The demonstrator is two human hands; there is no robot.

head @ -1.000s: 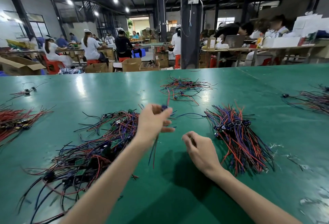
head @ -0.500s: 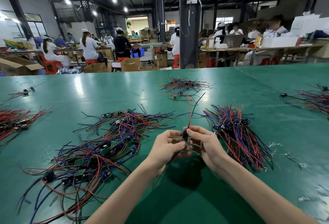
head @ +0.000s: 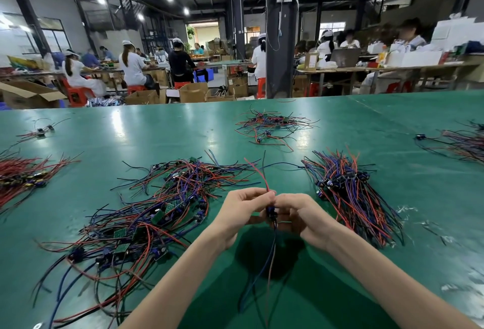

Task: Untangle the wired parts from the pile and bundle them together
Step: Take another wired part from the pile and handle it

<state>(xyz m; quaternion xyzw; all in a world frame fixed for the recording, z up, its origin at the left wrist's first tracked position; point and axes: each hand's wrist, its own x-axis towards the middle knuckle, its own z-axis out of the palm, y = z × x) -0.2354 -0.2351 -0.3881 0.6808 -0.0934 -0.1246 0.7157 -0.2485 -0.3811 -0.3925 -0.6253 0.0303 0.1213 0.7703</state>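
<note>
The left hand [head: 241, 208] and the right hand [head: 303, 217] meet above the table [head: 392, 124]. Each pinches one wired part [head: 271, 211] at its small dark body, fingers curled around it. Neither hand is free.

Position: the part is held clear of the table, between the pile [head: 146, 213] on the left and the bundle [head: 351, 197] on the right. It touches neither.

Orientation: the long axis of the part runs far to near. A red lead and a dark lead point up and away, leaning slightly left. The blue and red leads hang from the body toward the near edge.

Procedure, judged from this state: the part appears free of the pile, and the step in hand appears to be straightening its leads.
1. Hold the body firmly.
2. Draw the leads straight with a light pull. Do not kink them.
3. Gather all leads along one line.
4. Lay the part on the bundle, body beside the other bodies at the bundle's far-left part, leads parallel to its wires, which run toward the near right.
</note>
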